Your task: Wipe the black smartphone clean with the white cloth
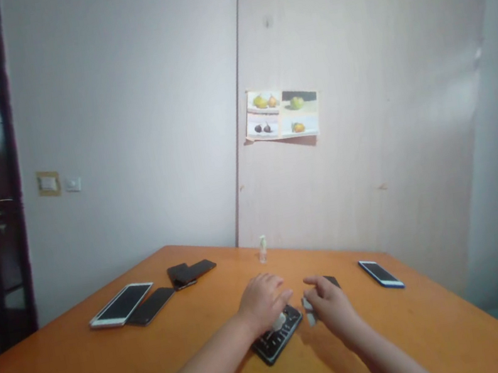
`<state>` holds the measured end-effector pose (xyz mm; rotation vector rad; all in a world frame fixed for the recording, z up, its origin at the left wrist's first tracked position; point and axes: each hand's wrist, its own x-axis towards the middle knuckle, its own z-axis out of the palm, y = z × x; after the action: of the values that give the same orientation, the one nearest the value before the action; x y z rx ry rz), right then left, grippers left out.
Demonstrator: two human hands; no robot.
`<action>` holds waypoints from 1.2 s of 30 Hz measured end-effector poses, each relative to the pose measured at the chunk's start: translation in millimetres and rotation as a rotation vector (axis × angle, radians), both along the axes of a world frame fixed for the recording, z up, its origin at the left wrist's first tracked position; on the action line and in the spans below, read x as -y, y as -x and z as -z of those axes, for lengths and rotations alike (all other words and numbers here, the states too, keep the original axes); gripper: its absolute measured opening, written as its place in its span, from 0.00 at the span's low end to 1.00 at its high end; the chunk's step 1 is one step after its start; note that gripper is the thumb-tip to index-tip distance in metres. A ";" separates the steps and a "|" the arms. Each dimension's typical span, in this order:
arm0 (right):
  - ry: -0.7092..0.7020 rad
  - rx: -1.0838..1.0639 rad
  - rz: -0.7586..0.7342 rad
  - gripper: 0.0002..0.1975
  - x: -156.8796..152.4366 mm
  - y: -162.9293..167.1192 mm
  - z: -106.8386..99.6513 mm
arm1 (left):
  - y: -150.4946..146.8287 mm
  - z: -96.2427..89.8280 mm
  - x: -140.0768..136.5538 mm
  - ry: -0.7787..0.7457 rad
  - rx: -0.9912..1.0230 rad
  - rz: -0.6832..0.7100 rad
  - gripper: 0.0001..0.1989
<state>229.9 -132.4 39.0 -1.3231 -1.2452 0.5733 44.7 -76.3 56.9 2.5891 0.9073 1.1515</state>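
Observation:
My left hand (262,302) is over the upper end of a black phone (276,346) with pale marks on its surface. Its fingers are stretched forward and the thumb stands apart; whether the palm touches the phone is hidden. A whitish patch (279,321) shows on the phone below the thumb; I cannot tell what it is. To the right, my right hand (330,305) is closed around a small grey-white piece, perhaps folded cloth (309,312), just off the phone's edge. Behind that hand a dark phone (332,281) is partly hidden.
On the orange table (215,326), a white tablet-like phone (122,304) and a black phone (152,306) lie left. Dark phones (199,270) overlap farther back. A small clear spray bottle (263,250) stands near the back edge. A blue-edged phone (381,274) lies right.

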 end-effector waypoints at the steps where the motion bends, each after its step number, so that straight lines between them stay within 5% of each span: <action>1: -0.013 0.019 0.001 0.22 -9.3 3.1 -5.3 | -2.2 -0.1 -5.4 0.066 0.046 0.014 0.16; 5: -0.058 0.022 0.010 0.21 -39.4 17.8 -7.3 | -12.1 12.2 -19.2 0.390 0.251 0.182 0.22; 8: -0.102 -0.047 0.024 0.23 -51.2 28.1 7.8 | -15.5 27.2 -23.4 0.549 0.358 0.302 0.16; 16: -0.135 -0.034 0.051 0.25 -41.7 35.1 18.6 | -10.1 31.5 -18.4 0.847 0.368 0.409 0.16; 27: -0.019 -0.183 0.011 0.24 -40.0 22.8 10.6 | -9.7 25.8 -17.4 1.064 0.515 0.281 0.11; 36: 0.065 -0.291 -0.072 0.25 -36.2 20.5 7.4 | -2.5 23.5 -29.3 1.013 0.605 0.251 0.12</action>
<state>209.4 -96.1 31.6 -1.2020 -1.0444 0.8322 47.3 -47.0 33.4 1.3847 0.7103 0.9452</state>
